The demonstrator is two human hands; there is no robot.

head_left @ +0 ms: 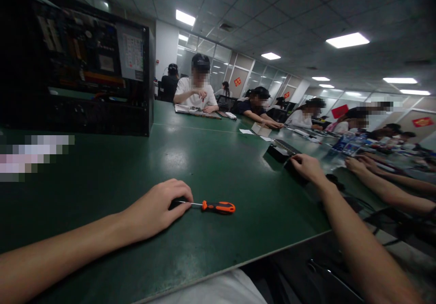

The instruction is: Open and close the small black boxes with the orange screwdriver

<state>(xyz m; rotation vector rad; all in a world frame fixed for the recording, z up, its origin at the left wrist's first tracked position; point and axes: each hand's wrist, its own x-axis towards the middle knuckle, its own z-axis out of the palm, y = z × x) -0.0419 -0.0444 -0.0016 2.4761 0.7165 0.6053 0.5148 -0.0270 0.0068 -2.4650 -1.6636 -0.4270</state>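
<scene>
My left hand (172,202) rests on the green table, its fingers closed around the shaft of a screwdriver. The orange and black handle of the screwdriver (220,207) points to the right, while its tip is hidden under my hand. Farther off to the right, my right hand (308,167) is closed at the near end of a black box-shaped object (281,154) with a greyish top. That object lies on the table, and my fingers partly cover it; its exact kind is unclear.
An open black computer case (150,81) with its boards showing stands at the left. Another person's arm (381,186) reaches in at the right, near plastic bottles (350,144) and dark cables (356,204). Across the green table (190,159), a person (195,88) sits by a flat panel.
</scene>
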